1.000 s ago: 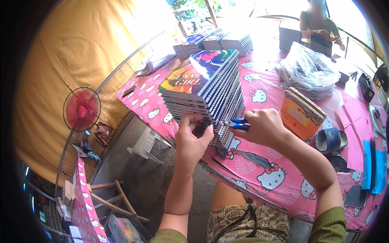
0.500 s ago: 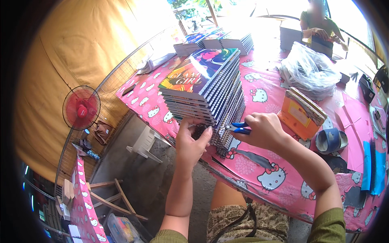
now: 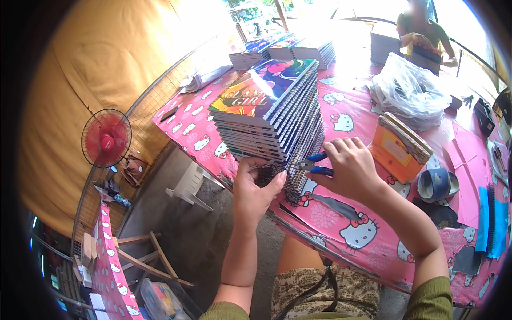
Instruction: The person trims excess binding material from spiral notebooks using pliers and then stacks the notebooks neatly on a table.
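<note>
A tall stack of spiral-bound notebooks (image 3: 261, 93) with glossy, colourful covers stands at the near edge of the table, the wire coils facing right. My left hand (image 3: 250, 194) grips the near corner of a notebook low in the stack, thumb by the coil and fingers curled under the pages. Blue-handled pliers (image 3: 322, 171) are in my right hand (image 3: 353, 166), their handles spread apart. The plier jaws point left at the coil end beside my left thumb. Whether they touch the wire cannot be made out.
More notebook stacks (image 3: 312, 53) stand behind. To the right are a plastic bag (image 3: 408, 90), an orange box (image 3: 397, 149), a blue tape roll (image 3: 433, 184) and pink sheets (image 3: 466, 176). A person (image 3: 426, 34) works at the far right. A red fan (image 3: 106, 140) stands left.
The plier handles have opened wider in my right hand, which has shifted slightly up and right. My left thumb has moved a little to the right along the coil.
</note>
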Action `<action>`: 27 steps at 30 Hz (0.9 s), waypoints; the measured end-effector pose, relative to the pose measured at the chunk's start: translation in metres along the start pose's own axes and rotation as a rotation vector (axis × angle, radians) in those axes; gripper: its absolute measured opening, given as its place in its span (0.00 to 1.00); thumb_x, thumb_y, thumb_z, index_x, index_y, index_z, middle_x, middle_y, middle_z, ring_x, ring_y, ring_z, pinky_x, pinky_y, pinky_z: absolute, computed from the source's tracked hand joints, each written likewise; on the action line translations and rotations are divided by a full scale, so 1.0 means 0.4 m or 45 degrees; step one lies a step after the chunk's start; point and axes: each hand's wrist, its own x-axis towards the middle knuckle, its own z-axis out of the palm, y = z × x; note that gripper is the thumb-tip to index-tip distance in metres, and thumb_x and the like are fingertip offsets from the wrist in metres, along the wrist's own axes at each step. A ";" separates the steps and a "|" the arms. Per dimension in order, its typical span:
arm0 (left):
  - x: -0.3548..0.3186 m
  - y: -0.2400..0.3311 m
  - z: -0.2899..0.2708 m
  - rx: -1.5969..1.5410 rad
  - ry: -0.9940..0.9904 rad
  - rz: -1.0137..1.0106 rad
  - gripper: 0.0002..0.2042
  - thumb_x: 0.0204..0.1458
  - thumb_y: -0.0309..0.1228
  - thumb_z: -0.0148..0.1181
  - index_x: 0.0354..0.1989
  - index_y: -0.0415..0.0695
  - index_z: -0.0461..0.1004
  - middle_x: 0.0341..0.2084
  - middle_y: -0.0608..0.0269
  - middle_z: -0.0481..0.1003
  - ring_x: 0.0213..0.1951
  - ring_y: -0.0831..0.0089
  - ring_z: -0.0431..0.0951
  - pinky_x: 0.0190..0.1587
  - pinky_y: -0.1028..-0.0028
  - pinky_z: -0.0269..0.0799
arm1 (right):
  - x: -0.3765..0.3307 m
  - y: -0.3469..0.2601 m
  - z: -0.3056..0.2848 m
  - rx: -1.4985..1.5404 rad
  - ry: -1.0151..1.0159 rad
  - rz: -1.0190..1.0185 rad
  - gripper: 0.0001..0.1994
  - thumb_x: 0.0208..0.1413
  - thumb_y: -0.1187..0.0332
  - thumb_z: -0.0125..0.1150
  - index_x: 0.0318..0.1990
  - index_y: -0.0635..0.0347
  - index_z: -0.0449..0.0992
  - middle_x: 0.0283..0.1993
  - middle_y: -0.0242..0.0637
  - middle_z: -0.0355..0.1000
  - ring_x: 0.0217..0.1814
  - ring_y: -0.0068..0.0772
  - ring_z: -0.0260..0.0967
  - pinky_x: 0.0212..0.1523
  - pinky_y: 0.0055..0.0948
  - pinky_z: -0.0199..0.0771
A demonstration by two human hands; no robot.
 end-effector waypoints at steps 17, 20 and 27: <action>-0.009 -0.024 0.002 -0.049 0.047 0.019 0.21 0.47 0.26 0.67 0.45 0.36 0.63 0.26 0.58 0.75 0.19 0.77 0.74 0.18 0.81 0.69 | -0.007 0.004 0.025 0.020 0.230 -0.082 0.25 0.46 0.43 0.61 0.19 0.60 0.74 0.17 0.37 0.72 0.21 0.37 0.73 0.24 0.35 0.74; -0.004 -0.033 0.016 0.028 0.053 0.099 0.22 0.46 0.27 0.67 0.46 0.36 0.63 0.26 0.58 0.75 0.19 0.77 0.74 0.18 0.81 0.69 | 0.017 0.004 0.044 -0.010 0.304 -0.205 0.25 0.47 0.43 0.60 0.18 0.59 0.74 0.17 0.37 0.72 0.20 0.37 0.73 0.25 0.35 0.74; 0.003 -0.056 -0.008 -0.049 0.021 -0.021 0.24 0.44 0.25 0.68 0.47 0.37 0.62 0.28 0.58 0.75 0.20 0.77 0.74 0.19 0.81 0.70 | 0.004 -0.009 0.003 0.186 -0.439 0.242 0.25 0.46 0.43 0.61 0.21 0.60 0.75 0.22 0.39 0.73 0.24 0.38 0.74 0.27 0.36 0.74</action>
